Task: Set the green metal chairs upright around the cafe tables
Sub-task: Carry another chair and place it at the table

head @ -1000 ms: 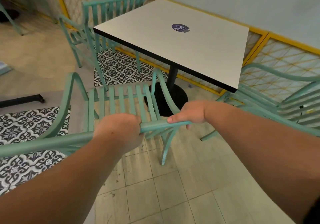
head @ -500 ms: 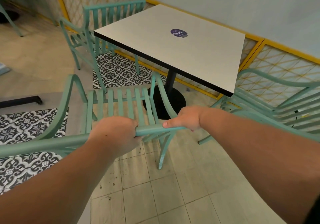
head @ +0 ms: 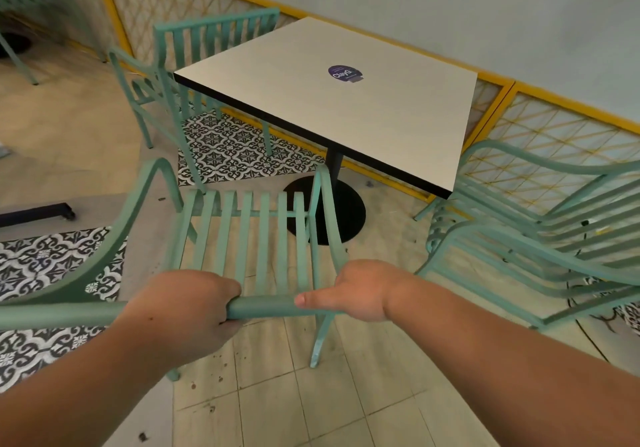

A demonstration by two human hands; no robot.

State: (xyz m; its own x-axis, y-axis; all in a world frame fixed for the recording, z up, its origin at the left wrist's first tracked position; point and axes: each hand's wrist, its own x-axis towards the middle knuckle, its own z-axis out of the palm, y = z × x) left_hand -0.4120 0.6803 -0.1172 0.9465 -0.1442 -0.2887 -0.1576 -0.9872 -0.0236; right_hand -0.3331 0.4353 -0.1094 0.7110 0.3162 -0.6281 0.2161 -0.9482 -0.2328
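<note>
A green metal chair (head: 242,232) stands upright in front of me, its slatted seat facing the white square cafe table (head: 332,111). My left hand (head: 183,308) and my right hand (head: 356,291) both grip the top rail of its backrest. A second green chair (head: 194,62) stands upright at the table's far left side. At the right, another green chair (head: 540,235) sits at a tilt beside the table.
The table rests on a black post with a round base (head: 336,211). A yellow-framed lattice fence (head: 554,124) runs behind the table. Patterned black-and-white tiles (head: 235,149) lie under the far chair and at my left. A black bar foot (head: 38,213) lies at the left.
The chair in my hands has shifted a little toward the table, and my view has come closer and turned slightly left. Both hands keep their grip on the backrest rail.
</note>
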